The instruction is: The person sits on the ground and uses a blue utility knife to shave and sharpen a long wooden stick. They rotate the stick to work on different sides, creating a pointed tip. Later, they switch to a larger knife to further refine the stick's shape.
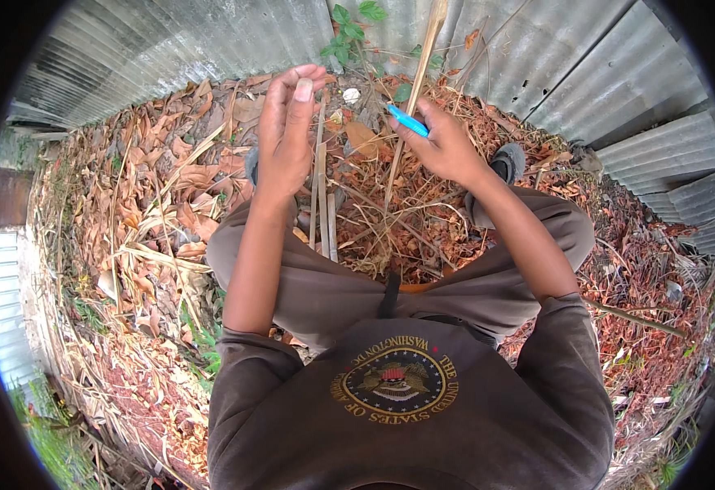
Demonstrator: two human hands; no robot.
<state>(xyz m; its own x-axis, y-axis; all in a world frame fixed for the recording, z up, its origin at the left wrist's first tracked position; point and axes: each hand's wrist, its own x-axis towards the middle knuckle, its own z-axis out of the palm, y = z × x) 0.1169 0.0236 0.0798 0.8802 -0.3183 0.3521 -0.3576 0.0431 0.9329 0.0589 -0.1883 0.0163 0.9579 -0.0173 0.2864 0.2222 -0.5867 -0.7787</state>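
My left hand (pixel 287 135) is raised over the leaf litter with its fingers stretched out and nothing in it. In my right hand (pixel 446 147), the fingers close round a slim bright-blue handled tool (pixel 407 120); whether it has a blade I cannot make out. A long pale strip that looks like split bamboo (pixel 428 51) slants up past the same hand toward the metal wall. It passes by the curled fingers, and it is unclear whether they grip it too. Between my feet, beside my left wrist, lie several shorter pale strips (pixel 323 204).
Corrugated metal sheets (pixel 194 49) form a fence in front and to the right. Dry brown leaves (pixel 198 175) and reddish shavings (pixel 643 327) cover the ground. A small green plant (pixel 348 37) grows at the fence. My bent legs (pixel 300 286) frame the spot, with a shoe (pixel 511 159) at right.
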